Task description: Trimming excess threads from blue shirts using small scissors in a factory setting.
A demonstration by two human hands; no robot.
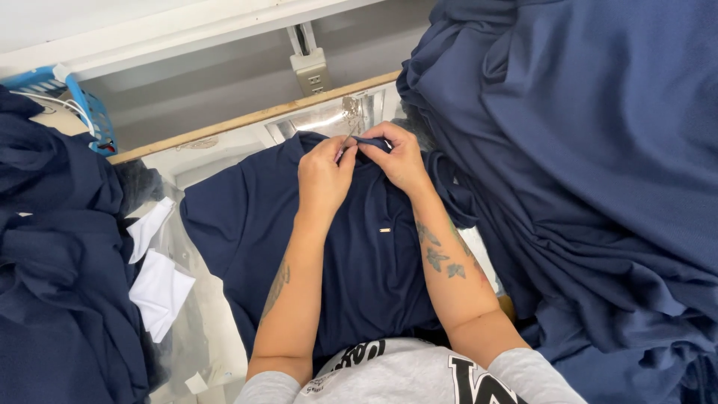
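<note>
A navy blue garment (359, 254) lies flat in front of me, with a small metal tag on its chest. Both hands meet at its far edge, near the collar. My left hand (323, 176) pinches a thin metal tool, small snips or tweezers, with its tip at the fabric. My right hand (400, 157) grips a folded strip of the garment's navy fabric just beside that tip. My forearms rest over the garment.
A tall heap of navy fabric (591, 172) fills the right side. Another navy pile (52, 262) sits at the left, with white cloth pieces (158, 288) beside it. A blue plastic basket (86, 105) and a wall socket (310, 71) stand at the back.
</note>
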